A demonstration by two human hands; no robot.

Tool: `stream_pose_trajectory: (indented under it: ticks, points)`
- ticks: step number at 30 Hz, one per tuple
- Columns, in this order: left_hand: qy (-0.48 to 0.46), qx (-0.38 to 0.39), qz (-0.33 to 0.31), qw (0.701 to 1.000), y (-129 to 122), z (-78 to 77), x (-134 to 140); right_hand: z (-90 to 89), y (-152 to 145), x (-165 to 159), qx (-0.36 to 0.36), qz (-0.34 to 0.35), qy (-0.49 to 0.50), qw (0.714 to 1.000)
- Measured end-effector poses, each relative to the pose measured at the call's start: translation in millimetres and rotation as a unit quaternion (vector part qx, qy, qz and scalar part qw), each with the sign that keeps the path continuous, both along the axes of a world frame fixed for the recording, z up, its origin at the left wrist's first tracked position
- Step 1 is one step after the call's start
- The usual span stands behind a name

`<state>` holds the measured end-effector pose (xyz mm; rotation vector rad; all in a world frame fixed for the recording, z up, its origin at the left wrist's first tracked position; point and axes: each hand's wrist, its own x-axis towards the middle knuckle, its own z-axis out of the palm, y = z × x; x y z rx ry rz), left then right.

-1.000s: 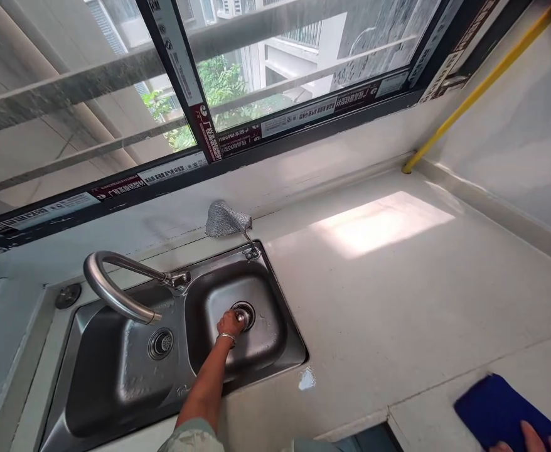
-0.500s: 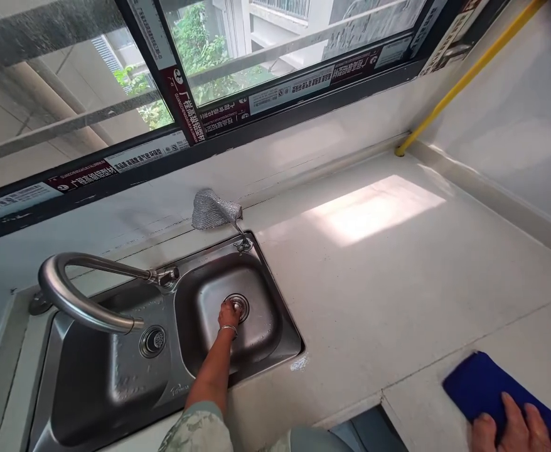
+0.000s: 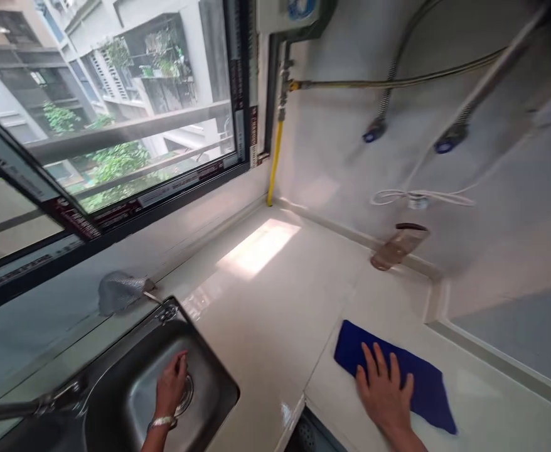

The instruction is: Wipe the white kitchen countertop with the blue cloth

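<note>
Left hand (image 3: 171, 382): one bracelet (image 3: 161, 421) circled the wrist, a narrow silvery band with a pale shine and a darker bit at one side. Pink speck (image 3: 182, 354) showed at the fingertips, too blurred for me to identify. Right hand (image 3: 385, 395) was bare, wrist likewise, five fingers visible.

my cloth (image 3: 428, 386) was plain deep blue, my bracelet (image 3: 161, 422) silvery, the sink (image 3: 216, 389) steel-grey, the counter (image 3: 266, 326) cream, the pipe (image 3: 275, 163) bright yellow, the window frame (image 3: 115, 236) dark with maroon-and-white labels (image 3: 75, 216)
</note>
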<state>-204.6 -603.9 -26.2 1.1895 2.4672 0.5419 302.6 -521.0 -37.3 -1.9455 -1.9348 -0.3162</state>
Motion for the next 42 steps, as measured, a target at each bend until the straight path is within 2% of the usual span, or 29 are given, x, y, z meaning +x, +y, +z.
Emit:
stream_pose_trajectory:
  ticks: [3, 5, 7, 10, 13, 17, 21, 25, 30, 38, 42]
  points:
    - [0.015, 0.141, -0.09, 0.986, 40, 14.9, 24, -1.6, -4, -10, -0.006, -0.009, -0.007, 1.0]
    - [0.044, 0.186, -0.136, 0.972, 75, 19.2, 41, -0.6, -7, -6, -0.011, 0.013, -0.02, 1.0]
    - [0.081, 0.156, -0.138, 0.975, 108, 22.4, 56, 1.2, -12, 12, -0.03, 0.072, -0.047, 0.996]
    - [0.115, 0.053, -0.066, 0.99, 142, 28.8, 70, 1.3, -24, 57, -0.064, 0.133, -0.083, 0.986]
    - [0.097, -0.009, -0.012, 0.995, 156, 36.4, 75, -4.8, -32, 94, -0.055, 0.071, -0.076, 0.993]
    - [0.097, -0.019, 0.012, 0.995, 157, 42.3, 84, -11.9, -14, 95, -0.03, -0.05, -0.048, 0.997]
    - [0.131, -0.005, 0.021, 0.991, 153, 43.1, 92, -6.4, 43, 68, -0.076, -0.101, -0.054, 0.991]
    - [0.145, -0.01, 0.032, 0.989, 153, 43.8, 95, 5.1, 125, 37, -0.138, -0.104, -0.09, 0.981]
    - [0.163, -0.017, 0.04, 0.986, 154, 41.3, 96, 15.3, 231, -8, -0.159, -0.125, -0.085, 0.976]
    - [0.192, -0.041, 0.024, 0.98, 150, 18.1, 86, 7.5, 383, -62, -0.125, -0.121, 0.019, 0.985]
    - [0.202, -0.021, 0.023, 0.979, 145, 1.4, 81, 10.5, 446, -113, -0.147, -0.12, 0.063, 0.98]
